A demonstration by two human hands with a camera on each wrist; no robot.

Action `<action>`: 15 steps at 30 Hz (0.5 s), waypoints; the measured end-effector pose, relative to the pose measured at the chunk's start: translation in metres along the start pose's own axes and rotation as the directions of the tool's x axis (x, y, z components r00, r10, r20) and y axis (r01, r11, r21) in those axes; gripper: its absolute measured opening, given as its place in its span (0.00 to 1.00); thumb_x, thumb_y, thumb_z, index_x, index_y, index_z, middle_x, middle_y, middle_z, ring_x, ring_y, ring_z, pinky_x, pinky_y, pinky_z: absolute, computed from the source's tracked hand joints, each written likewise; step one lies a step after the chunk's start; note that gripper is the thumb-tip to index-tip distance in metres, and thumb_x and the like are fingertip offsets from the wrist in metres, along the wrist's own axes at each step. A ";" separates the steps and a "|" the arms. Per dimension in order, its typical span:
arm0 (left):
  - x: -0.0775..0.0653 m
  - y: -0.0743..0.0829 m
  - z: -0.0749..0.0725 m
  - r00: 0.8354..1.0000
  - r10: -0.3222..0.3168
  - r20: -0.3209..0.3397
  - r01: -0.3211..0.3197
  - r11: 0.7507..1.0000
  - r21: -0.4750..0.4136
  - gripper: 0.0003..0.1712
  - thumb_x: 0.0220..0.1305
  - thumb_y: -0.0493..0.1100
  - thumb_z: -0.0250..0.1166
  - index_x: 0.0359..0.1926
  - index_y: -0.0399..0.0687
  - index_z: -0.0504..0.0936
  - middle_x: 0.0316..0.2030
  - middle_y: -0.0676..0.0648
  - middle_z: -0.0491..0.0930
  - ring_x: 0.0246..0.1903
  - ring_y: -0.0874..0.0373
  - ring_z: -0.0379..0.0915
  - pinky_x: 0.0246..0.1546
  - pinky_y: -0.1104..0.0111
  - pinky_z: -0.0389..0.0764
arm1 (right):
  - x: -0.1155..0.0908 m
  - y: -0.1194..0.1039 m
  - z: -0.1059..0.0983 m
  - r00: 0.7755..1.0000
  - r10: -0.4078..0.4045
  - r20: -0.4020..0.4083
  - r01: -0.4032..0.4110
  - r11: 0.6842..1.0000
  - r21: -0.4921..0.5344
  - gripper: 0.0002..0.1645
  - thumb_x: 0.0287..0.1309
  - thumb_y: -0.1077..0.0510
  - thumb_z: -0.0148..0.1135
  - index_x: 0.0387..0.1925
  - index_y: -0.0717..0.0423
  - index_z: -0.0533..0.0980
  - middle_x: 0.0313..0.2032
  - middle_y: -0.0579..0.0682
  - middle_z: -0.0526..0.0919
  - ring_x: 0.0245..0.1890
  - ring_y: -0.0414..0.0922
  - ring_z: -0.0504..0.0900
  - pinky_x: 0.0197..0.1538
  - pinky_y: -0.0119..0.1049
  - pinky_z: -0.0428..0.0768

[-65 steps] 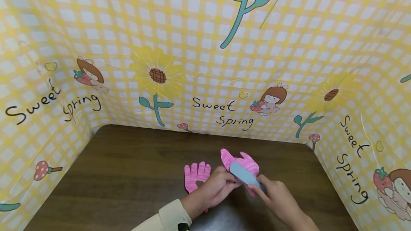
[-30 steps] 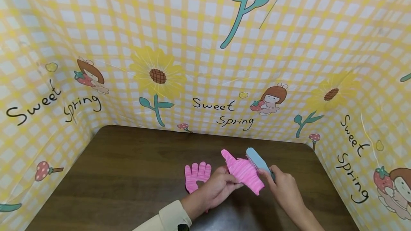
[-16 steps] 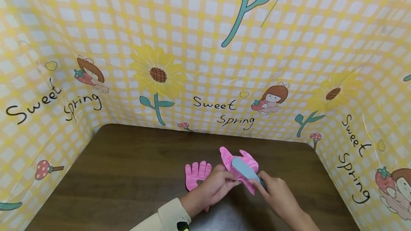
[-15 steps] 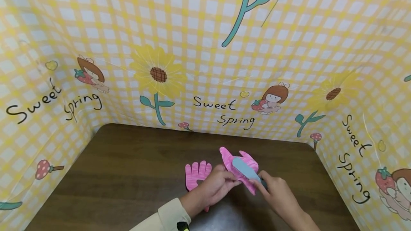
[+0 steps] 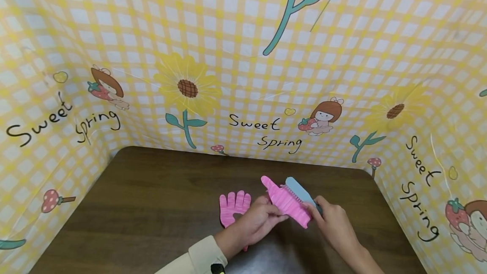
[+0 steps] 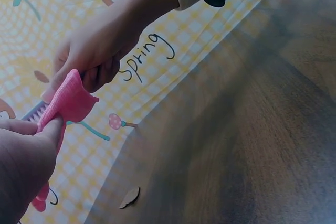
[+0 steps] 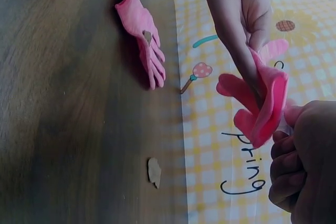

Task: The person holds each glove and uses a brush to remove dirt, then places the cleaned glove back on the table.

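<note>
Head view: pink knitted fabric glove (image 5: 286,203) is pinched by the left hand (image 5: 261,220), above the brown wood-grain table (image 5: 160,210); blue flat-backed bristle brush (image 5: 299,189) is gripped by the right hand (image 5: 335,221), bristles at the glove's edge. Knit could be snagged if bristles are pressed hard; glove could be pulled free if the pinch is loosened.
</note>
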State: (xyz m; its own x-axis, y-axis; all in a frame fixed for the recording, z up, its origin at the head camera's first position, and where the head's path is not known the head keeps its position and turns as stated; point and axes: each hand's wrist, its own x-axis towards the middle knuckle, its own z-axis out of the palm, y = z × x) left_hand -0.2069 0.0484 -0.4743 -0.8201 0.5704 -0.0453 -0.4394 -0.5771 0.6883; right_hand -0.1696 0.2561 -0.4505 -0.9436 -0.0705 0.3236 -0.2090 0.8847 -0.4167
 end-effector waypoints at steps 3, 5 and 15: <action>0.000 -0.001 0.000 1.000 -0.007 -0.010 0.007 1.000 0.011 0.43 0.58 0.18 0.41 0.77 0.30 0.48 0.76 0.27 0.53 0.77 0.35 0.46 0.76 0.38 0.50 | 0.001 0.003 0.000 1.000 0.023 -0.002 -0.023 1.000 -0.014 0.13 0.67 0.50 0.65 0.32 0.54 0.77 0.14 0.37 0.62 0.15 0.30 0.58 0.19 0.27 0.61; 0.000 -0.001 0.000 1.000 -0.008 -0.011 0.008 1.000 0.012 0.43 0.58 0.17 0.41 0.77 0.29 0.48 0.76 0.27 0.54 0.77 0.35 0.47 0.76 0.38 0.51 | 0.002 0.005 -0.001 0.999 0.039 0.000 -0.039 0.999 -0.017 0.14 0.67 0.49 0.65 0.33 0.55 0.77 0.14 0.37 0.61 0.15 0.31 0.58 0.18 0.27 0.61; -0.002 -0.003 0.000 1.000 0.003 0.007 -0.003 1.000 0.012 0.42 0.57 0.17 0.40 0.75 0.24 0.48 0.76 0.27 0.52 0.77 0.38 0.46 0.76 0.37 0.49 | 0.002 0.009 -0.006 0.995 0.097 -0.002 -0.097 0.995 0.011 0.17 0.70 0.47 0.62 0.36 0.58 0.78 0.15 0.39 0.61 0.16 0.34 0.61 0.19 0.28 0.63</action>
State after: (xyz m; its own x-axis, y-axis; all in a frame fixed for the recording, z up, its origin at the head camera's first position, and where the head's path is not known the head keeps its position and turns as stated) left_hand -0.2038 0.0495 -0.4762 -0.8188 0.5728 -0.0381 -0.4325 -0.5719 0.6971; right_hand -0.1724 0.2670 -0.4486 -0.9588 0.0165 0.2836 -0.1194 0.8823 -0.4552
